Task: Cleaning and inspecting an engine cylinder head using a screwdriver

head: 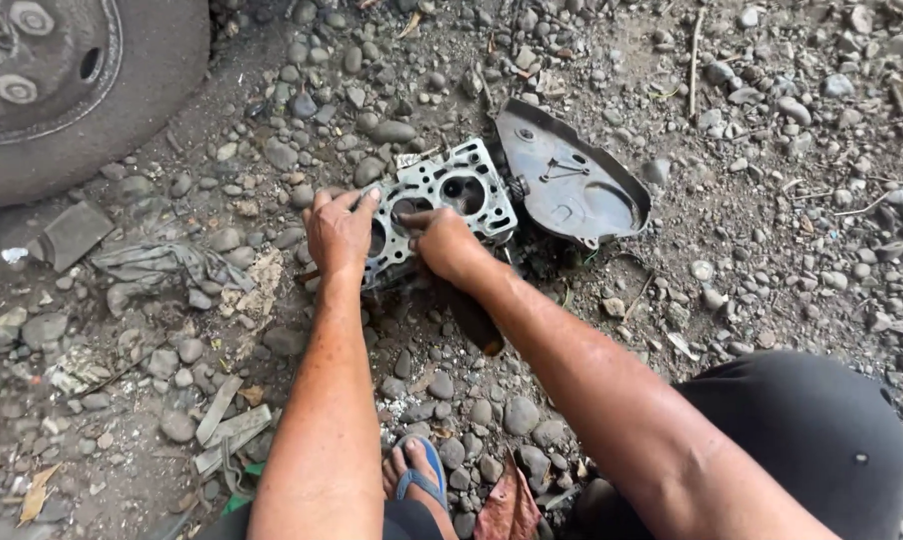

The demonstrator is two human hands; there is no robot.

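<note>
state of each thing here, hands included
left hand: flat on the cylinder head's near end, gripping nothing
right hand: fingers bent, pressing the cylinder head's top
cylinder head: lying on gravel, bores up, dirty
metal cover: lying hollow side up beside the head
wheel: on the ground

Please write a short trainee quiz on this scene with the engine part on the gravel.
1. True or false: both hands touch the cylinder head.
2. What lies right of the head? A) a dark metal cover B) a hammer C) a bucket
3. What stands at the top left corner?

Key:
1. True: the left hand rests on its left end, the right hand on its near edge.
2. A
3. A wheel.
</note>
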